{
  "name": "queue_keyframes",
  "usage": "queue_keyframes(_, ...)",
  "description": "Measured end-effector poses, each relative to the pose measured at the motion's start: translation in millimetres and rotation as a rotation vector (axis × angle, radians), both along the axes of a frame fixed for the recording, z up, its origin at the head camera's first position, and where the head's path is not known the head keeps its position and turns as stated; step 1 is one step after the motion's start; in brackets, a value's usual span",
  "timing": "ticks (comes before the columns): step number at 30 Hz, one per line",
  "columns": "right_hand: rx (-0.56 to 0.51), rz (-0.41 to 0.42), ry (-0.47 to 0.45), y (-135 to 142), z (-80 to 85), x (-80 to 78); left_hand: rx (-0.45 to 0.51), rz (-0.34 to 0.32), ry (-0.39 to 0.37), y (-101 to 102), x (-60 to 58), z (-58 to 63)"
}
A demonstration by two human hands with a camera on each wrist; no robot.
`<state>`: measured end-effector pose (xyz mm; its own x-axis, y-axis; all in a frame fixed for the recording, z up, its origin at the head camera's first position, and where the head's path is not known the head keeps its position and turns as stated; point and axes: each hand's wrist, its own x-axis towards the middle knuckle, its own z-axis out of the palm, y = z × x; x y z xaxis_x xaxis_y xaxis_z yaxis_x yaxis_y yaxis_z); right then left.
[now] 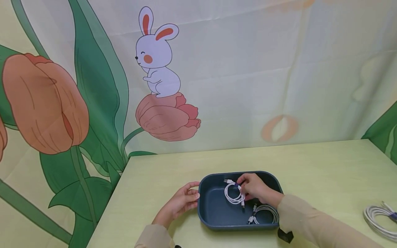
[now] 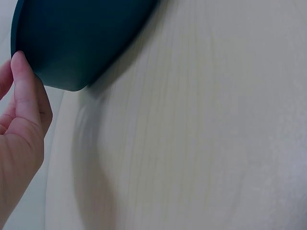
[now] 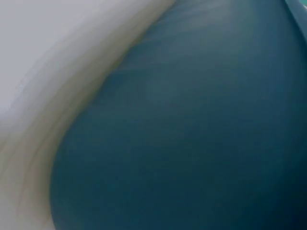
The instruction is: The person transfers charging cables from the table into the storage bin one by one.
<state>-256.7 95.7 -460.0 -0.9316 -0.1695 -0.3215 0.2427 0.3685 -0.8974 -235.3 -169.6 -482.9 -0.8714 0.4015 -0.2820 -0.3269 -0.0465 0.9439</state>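
A dark blue rectangular box (image 1: 217,225) sits on the table. Above its inside, my right hand (image 1: 255,187) pinches a coiled white charging cable (image 1: 232,199) by the side with a blue tie. A second coiled cable (image 1: 267,207) lies in the right front corner of the box. At the box's left end, my left hand (image 1: 181,203) touches the outer wall near the rim with relaxed fingers. In the left wrist view that hand (image 2: 24,105) has a fingertip against the box (image 2: 81,43). Only the box's outer wall (image 3: 182,124) fills the right wrist view; the right hand is out of sight there.
Another coiled white cable (image 1: 379,220) with a blue tie lies on the pale table (image 1: 328,179) at the far right. Behind the table hangs a cloth backdrop (image 1: 235,86) printed with tulips and a rabbit.
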Motion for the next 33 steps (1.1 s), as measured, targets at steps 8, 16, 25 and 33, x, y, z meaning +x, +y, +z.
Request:
queue_keyframes(8,0.028,0.007,0.006,-0.3,-0.3,3.3,0.003,0.003,0.0,1.0,0.5,1.0)
queue_keyframes(16,0.074,0.01,0.023,1.5,-4.4,4.1,0.013,0.001,0.0,0.4,0.6,0.7)
queue_keyframes(25,0.109,0.012,0.052,1.6,-7.9,4.2,0.016,-0.003,0.002,0.2,0.2,-0.7)
queue_keyframes(33,0.189,0.016,0.105,0.8,-10.5,3.0,0.013,0.003,-0.002,0.5,0.6,1.0)
